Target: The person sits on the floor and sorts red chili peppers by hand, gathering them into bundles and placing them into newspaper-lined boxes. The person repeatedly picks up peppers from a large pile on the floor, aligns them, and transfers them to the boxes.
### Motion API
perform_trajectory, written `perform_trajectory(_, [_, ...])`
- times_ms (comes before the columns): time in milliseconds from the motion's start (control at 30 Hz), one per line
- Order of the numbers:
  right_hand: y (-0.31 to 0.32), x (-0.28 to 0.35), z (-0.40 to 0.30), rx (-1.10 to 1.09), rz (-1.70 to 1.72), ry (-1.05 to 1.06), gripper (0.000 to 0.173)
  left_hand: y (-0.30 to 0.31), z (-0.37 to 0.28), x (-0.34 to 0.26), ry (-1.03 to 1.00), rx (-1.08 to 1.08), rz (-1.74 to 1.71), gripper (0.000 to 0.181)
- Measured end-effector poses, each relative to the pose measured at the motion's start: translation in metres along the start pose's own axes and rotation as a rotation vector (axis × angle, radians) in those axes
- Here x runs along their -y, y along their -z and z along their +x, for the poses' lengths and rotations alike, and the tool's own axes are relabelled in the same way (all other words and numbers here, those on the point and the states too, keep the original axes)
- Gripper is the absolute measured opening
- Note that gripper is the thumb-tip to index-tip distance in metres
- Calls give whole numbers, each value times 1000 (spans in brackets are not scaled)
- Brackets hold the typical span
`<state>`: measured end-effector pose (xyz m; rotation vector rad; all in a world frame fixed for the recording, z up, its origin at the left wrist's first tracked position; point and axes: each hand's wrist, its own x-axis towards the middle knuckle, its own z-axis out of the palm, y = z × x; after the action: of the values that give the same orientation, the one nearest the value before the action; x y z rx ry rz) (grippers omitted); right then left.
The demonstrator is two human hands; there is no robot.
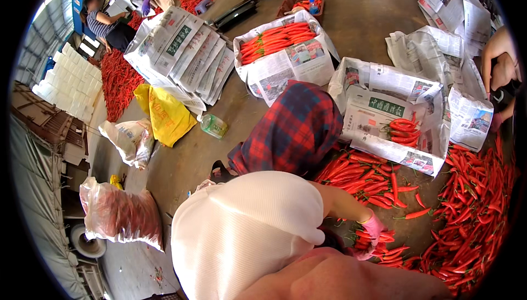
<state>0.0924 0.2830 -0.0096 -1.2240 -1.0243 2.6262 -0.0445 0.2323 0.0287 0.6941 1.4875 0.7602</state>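
My left hand [374,226], in a pink glove, closes around a small bunch of red chili peppers [385,236] low over the floor. From the other side, my right hand [363,254], also pink-gloved, holds the same bunch; my right arm hides part of it. Beside my left forearm lies a pile of long red chilies [358,176], stems mostly one way. A larger loose heap of chilies [469,213] spreads to the right. Above the pile stands a newspaper-lined box [395,155] with a few chilies [404,131] inside at its right end.
A second newspaper-lined box [288,69] is filled with chilies in rows. Stacked newspapers [181,48], a yellow bag [164,114], a green-tinted bottle [213,126] and a filled plastic sack [123,213] lie leftward. A co-worker's arms [500,61] reach in at right; other people work top left.
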Motion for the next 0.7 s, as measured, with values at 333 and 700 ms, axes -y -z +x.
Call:
perform_trajectory(333, [2, -5, -15, 83, -24, -61, 35, -26, -39, 35, 14, 5, -85, 27])
perform_trajectory(700, [-3, 22, -55, -57, -76, 279, 41, -5, -47, 19, 105, 72, -799, 35])
